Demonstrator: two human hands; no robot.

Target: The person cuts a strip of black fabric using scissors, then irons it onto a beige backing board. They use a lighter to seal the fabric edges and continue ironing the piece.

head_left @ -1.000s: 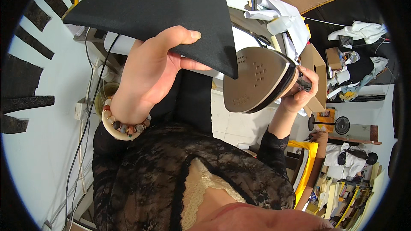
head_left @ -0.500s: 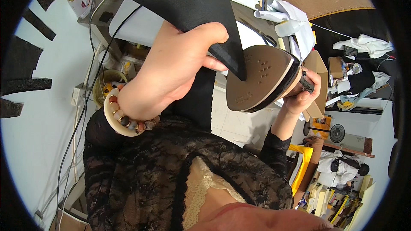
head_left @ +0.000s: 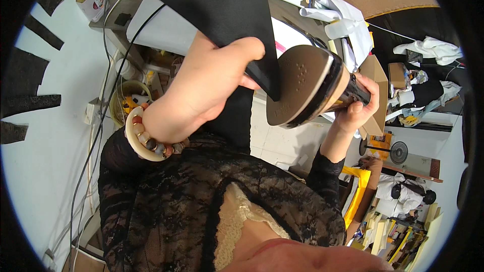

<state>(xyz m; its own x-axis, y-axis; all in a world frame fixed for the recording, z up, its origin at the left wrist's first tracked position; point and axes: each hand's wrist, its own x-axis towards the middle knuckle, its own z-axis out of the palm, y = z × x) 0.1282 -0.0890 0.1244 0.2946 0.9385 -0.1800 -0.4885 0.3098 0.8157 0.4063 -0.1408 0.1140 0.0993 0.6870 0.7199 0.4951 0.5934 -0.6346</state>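
My left hand (head_left: 209,83), with a bead bracelet and a pale bangle at the wrist, grips a strip of black fabric (head_left: 217,7). The thumb lies on top of the cloth and fingertips show past its edge. From there the fabric narrows to a pointed end beside the clothes iron (head_left: 302,88). My right hand (head_left: 357,111) is wrapped around the iron's dark handle. The iron is held up on its side, its brownish soleplate with small steam holes turned toward the fabric. The pointed end overlaps the soleplate's edge; whether they touch, I cannot tell.
Behind the hands is a table with white paper rolls (head_left: 322,15) and a translucent bottle (head_left: 340,28). An open cardboard box (head_left: 375,90) stands right of the iron. A black cable (head_left: 118,78) runs down the left side, near a bin (head_left: 132,90).
The iron has turned, so more of its side and handle shows and less of its soleplate. The pointed end of the fabric has shifted slightly left. Both hands keep their grip.
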